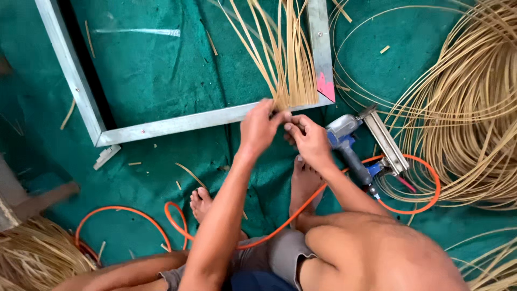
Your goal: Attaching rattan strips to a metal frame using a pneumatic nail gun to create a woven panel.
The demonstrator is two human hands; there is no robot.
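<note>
- Left hand (258, 126) pinches, in a closed grip, the lower ends of the thin, flat, pale-yellow rattan strips (288, 59), which fan upward across the grey metal rectangular frame (183, 123).
- Right hand (309, 137), fingertips closed, grasps the same strip ends at the frame's bottom rail.
- A blue-and-silver pneumatic stapler (358, 148) lies just beside it on the green fuzzy floor mat (156, 70).
- Its glossy orange air hose (177, 221) curls near the bare feet.
- Loose rattan coils (468, 102) are heaped on the right.

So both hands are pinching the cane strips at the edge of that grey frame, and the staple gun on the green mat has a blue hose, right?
Not quite: the hose is orange, not blue, as the head view shows. The rest holds: the left hand and right hand pinch the cane strips at the grey frame, with the staple gun on the green mat.
</note>
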